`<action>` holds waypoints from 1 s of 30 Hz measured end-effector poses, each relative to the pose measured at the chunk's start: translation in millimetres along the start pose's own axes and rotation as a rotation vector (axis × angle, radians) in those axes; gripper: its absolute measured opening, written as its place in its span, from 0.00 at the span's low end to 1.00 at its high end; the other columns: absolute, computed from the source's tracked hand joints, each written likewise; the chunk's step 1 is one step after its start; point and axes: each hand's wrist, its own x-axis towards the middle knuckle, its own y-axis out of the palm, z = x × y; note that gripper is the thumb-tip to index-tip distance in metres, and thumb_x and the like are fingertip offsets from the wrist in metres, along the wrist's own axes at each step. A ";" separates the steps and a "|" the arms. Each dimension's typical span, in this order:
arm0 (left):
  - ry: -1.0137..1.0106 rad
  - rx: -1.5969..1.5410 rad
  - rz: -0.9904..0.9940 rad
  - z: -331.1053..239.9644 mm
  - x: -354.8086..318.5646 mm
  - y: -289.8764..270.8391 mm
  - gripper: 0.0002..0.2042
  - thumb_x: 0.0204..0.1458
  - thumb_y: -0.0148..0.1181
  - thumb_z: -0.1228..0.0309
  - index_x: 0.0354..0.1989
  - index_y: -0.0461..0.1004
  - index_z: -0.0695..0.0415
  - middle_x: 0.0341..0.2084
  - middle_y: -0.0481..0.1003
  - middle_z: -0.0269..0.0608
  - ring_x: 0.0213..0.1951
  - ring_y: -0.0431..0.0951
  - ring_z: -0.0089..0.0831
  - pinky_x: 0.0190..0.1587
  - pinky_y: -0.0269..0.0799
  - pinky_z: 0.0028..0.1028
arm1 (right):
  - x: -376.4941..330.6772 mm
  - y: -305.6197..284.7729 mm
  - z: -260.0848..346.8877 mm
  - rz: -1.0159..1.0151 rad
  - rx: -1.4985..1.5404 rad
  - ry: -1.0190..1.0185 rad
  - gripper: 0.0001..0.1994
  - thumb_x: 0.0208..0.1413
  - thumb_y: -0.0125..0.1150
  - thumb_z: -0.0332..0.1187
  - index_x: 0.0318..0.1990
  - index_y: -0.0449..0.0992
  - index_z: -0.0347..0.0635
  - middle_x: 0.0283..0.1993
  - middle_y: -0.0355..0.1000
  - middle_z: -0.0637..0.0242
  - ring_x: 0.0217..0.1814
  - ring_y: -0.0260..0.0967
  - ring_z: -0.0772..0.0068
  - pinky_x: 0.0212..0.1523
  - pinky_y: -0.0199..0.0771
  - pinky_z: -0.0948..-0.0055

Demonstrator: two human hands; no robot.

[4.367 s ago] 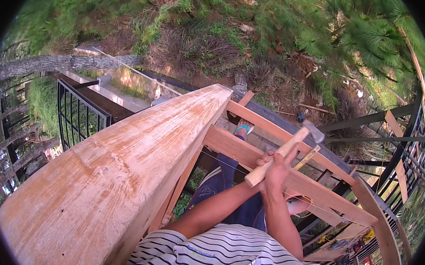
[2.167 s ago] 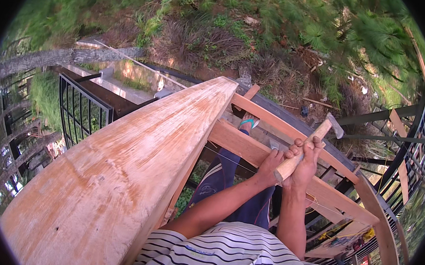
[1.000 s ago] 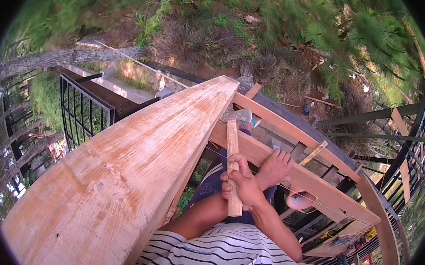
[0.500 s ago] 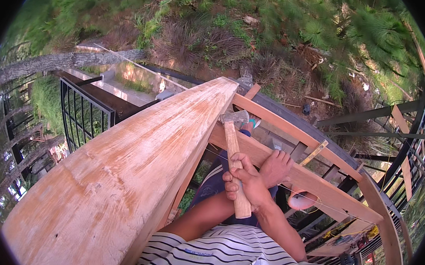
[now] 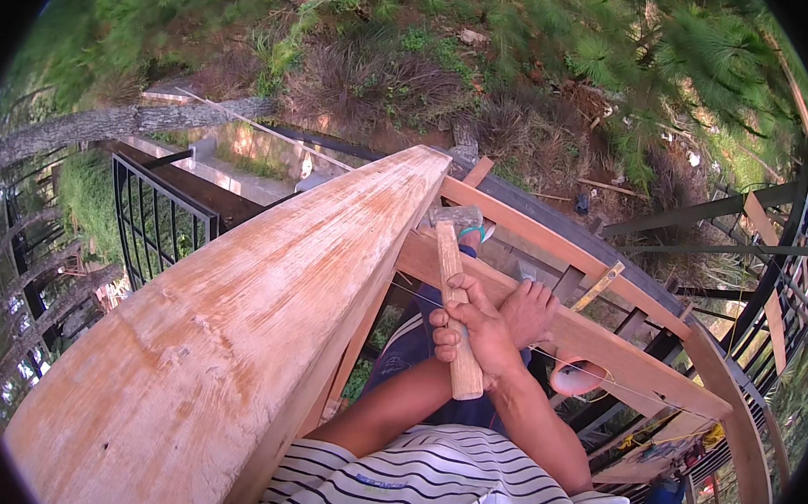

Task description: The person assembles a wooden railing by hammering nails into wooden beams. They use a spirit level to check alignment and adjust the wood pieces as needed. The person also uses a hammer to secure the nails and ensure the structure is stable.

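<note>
My right hand is closed round the wooden handle of a hammer. Its grey metal head points away from me, just right of a large pale timber that narrows toward its far end. A gap shows between head and timber. My left forearm crosses beneath the right arm. Beyond the right wrist, my left hand lies across a narrow wooden board, fingers bent over its far edge. A thin string runs along the board.
Beneath the boards a foot in a turquoise sandal shows. A yellowish strip crosses between boards. An orange-rimmed round object sits below the board. Black metal railing stands at left; a curved wooden piece is at right. Ground and trees lie far below.
The hammer has moved slightly right and away from me, its head now clear of the timber's edge. My left hand stays on the board.
</note>
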 end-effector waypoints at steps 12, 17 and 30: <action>0.018 -0.022 -0.023 -0.5 -1.2 14.2 0.28 0.47 0.68 0.45 0.47 0.73 0.54 0.41 0.70 0.39 0.52 0.69 0.40 0.48 0.65 0.42 | 3.3 26.8 -15.8 -0.105 -0.174 0.064 0.15 0.68 0.45 0.26 0.57 0.58 0.58 0.35 0.64 0.62 0.24 0.60 0.75 0.21 0.67 0.73; -0.114 0.283 -0.036 -19.5 -6.5 15.7 0.32 0.44 0.67 0.40 0.45 0.74 0.58 0.38 0.71 0.42 0.46 0.70 0.40 0.54 0.63 0.41 | -13.3 11.4 30.2 -0.216 0.022 -0.524 0.14 0.69 0.46 0.29 0.57 0.59 0.59 0.38 0.64 0.63 0.25 0.60 0.78 0.22 0.67 0.74; 0.037 0.030 0.011 -2.0 -4.6 1.9 0.32 0.46 0.66 0.40 0.45 0.74 0.59 0.38 0.72 0.43 0.47 0.70 0.39 0.55 0.63 0.38 | -18.6 20.1 0.0 -0.155 0.029 -0.386 0.15 0.68 0.45 0.26 0.57 0.58 0.59 0.37 0.64 0.62 0.25 0.61 0.76 0.22 0.68 0.73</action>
